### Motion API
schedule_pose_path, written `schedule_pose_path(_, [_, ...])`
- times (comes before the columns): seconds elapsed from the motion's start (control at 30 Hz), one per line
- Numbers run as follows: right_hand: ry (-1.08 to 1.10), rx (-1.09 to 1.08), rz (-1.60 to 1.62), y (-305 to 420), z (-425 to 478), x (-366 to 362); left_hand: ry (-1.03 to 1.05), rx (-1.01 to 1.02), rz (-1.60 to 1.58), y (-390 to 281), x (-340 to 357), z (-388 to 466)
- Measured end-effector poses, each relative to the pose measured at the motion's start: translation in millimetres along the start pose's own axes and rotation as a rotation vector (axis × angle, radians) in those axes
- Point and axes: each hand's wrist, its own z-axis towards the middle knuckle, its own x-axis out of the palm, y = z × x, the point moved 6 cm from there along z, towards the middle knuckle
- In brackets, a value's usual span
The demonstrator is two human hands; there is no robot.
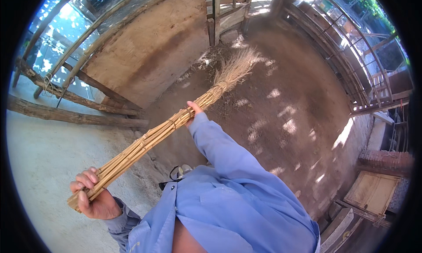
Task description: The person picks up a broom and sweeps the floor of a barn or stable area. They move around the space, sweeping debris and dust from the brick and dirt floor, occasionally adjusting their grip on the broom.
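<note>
A broom of bundled canes or stalks [145,142] runs diagonally before me, from lower left to upper centre. Its bristly twig head [238,67] points away from me, over the dirt floor. My left hand [94,195] is wrapped around the thick butt end at the lower left. Farther up, my right hand [194,112] grips the bundle below the bristles, with the thumb lying along it; most of its fingers are hidden beneath. Ties bind the stalks near my right hand and at the base of the bristles.
Patchily sunlit dirt floor [290,98] spreads ahead and right. A mud-plastered wall panel [155,45] and wooden poles [79,116] stand at the left, above a pale wall [49,160]. Wooden railings [333,51] curve along the right, with a small wooden door [372,191] at the lower right.
</note>
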Motion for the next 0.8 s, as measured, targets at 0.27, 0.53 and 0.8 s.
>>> schedule_pose_path(0.27, [-0.079, -0.059, 0.327, 41, -89, -85, 0.189, -0.185, -0.22, 2, -38, 98])
schedule_pose_path(0.53, [-0.425, 0.248, 0.021, -82, 32, -309, 0.172, -0.398, -0.018, 89, -51, 115])
schedule_pose_path(0.8, [-0.193, 0.42, -0.366, -144, 195, -84, 0.068, -0.13, 0.091, 25, -116, 133])
